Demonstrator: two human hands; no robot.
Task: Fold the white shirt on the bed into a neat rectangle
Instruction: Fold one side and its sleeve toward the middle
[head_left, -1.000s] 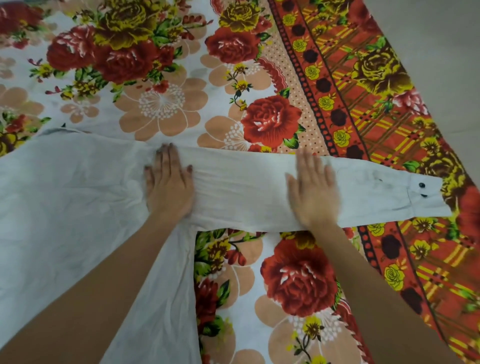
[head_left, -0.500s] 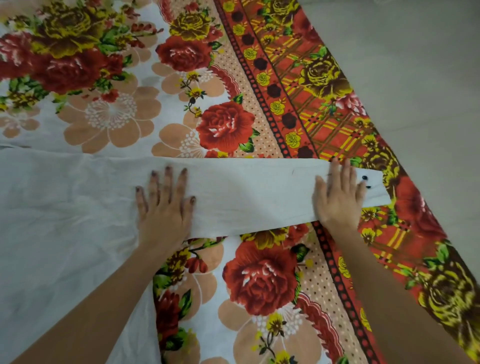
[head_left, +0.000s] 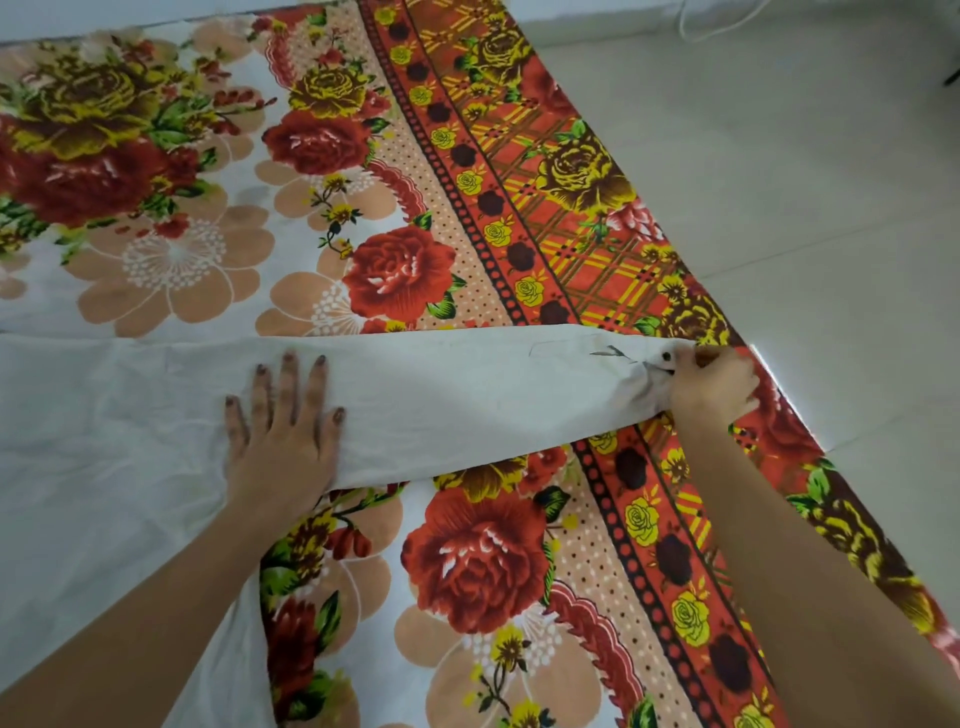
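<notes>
My left hand (head_left: 283, 431) lies flat and open, fingers spread, pressing the white shirt (head_left: 104, 441) where its sleeve (head_left: 467, 395) joins the body. My right hand (head_left: 714, 387) is closed around the bunched cuff (head_left: 657, 371) at the sleeve's far end. The shirt is spread over the floral bedsheet (head_left: 395, 171), its sleeve stretched right toward the bed's edge beside the pale floor (head_left: 805, 156).

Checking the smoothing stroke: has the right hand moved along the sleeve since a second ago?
Yes. The right hand has slid outward from mid-sleeve to the cuff, now pinching it at the bedsheet's red border, while the left hand stays flat.
</notes>
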